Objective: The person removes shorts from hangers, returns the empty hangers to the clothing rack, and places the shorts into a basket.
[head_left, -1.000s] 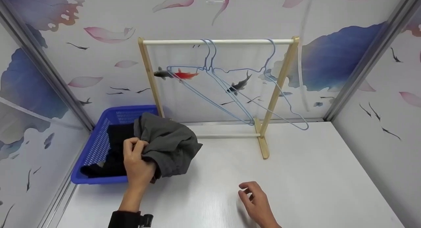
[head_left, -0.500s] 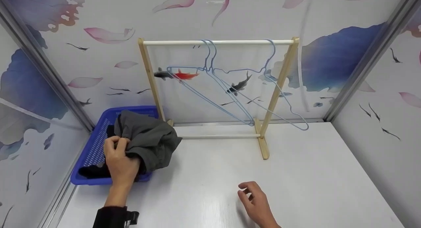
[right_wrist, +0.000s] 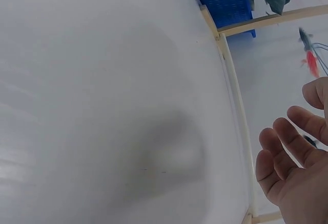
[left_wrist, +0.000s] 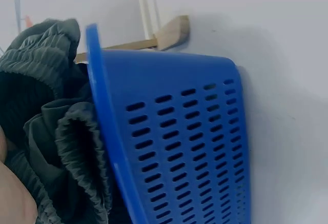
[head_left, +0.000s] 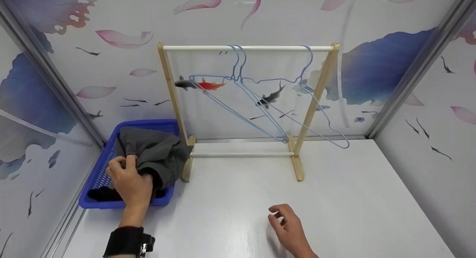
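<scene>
My left hand (head_left: 130, 180) grips a bunched dark grey garment (head_left: 152, 146) over the blue basket (head_left: 93, 204). In the left wrist view the garment (left_wrist: 41, 126) has gathered, elasticated openings and sits just inside the basket's rim; only the edge of the hand shows at the left. Black cloth (head_left: 106, 194) lies in the basket beneath, partly hidden by the hand and the grey garment. My right hand (head_left: 292, 228) is held above the white table to the right, fingers loosely bent, with nothing in it.
Behind the hands stands a wooden rack (head_left: 245, 48) with white rails, its left foot (head_left: 187, 168) beside the basket. Several blue wire hangers (head_left: 238, 102) hang on the top rail. Printed wall panels (head_left: 409, 64) enclose the white table (head_left: 238, 198) at the back and sides.
My left hand has carried the grey garment leftward, from over the basket's right edge and the table to above the basket. The rack's left foot has come into view. The right hand stays put.
</scene>
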The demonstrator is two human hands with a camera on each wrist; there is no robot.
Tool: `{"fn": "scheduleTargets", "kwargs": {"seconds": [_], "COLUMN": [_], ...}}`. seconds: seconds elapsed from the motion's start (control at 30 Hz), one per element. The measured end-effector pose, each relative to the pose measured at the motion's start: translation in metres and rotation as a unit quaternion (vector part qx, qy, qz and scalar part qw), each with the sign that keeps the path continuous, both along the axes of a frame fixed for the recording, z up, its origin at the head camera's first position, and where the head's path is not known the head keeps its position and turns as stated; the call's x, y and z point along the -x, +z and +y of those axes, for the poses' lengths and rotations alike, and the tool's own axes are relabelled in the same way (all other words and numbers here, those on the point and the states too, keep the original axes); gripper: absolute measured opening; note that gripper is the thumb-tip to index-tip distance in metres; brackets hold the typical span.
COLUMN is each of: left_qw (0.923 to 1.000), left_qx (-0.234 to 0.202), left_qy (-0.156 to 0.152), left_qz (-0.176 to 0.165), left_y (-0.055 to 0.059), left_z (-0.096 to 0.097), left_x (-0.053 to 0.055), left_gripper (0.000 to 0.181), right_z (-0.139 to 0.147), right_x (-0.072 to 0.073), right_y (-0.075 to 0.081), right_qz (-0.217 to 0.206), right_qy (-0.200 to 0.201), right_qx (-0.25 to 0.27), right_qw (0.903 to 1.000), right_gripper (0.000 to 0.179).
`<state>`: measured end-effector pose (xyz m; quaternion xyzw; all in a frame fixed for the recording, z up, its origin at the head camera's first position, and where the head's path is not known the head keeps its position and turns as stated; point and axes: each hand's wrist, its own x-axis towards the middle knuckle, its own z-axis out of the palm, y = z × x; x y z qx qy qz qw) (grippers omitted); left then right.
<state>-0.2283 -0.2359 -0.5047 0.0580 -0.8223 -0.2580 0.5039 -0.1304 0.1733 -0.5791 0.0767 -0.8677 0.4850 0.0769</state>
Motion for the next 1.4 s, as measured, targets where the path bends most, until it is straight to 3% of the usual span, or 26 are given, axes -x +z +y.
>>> {"fn": "scheduleTargets", "kwargs": {"seconds": [0.17,0.33,0.67,0.9,1.2,1.4], "left_qw": [0.9986,0.9936,0.9730,0.9597,0.9209,0.9070], "left_qx": [0.018,0.036,0.074,0.104,0.181,0.224], "left_qy": [0.026,0.039,0.072,0.066,0.049,0.033], "left_qz": [-0.041,-0.099,-0.207,-0.252,-0.342,-0.355], "left_y": [-0.003,-0.005,-0.005,-0.008,-0.008,-0.009], "left_z": [-0.002,-0.004,-0.010,-0.013,-0.015,-0.020], "left_x": [0.002,0.006,0.016,0.021,0.022,0.023], "left_gripper": [0.044,0.052,0.048,0.028,0.024,0.023], "right_z": [-0.003,-0.009,-0.023,-0.032,-0.040,-0.043], "right_x": [0.005,0.013,0.027,0.035,0.041,0.043], "right_y": [0.007,0.014,0.028,0.035,0.037,0.037], "right_qz": [0.032,0.065,0.139,0.143,0.140,0.149], "right_qy": [0.006,0.013,0.044,0.057,0.063,0.071], "right_qx": [-0.012,-0.026,-0.034,-0.030,-0.035,-0.031], "right_qw": [0.9994,0.9975,0.9887,0.9876,0.9875,0.9858], "right_gripper": [0.010,0.012,0.016,0.016,0.015,0.015]}}
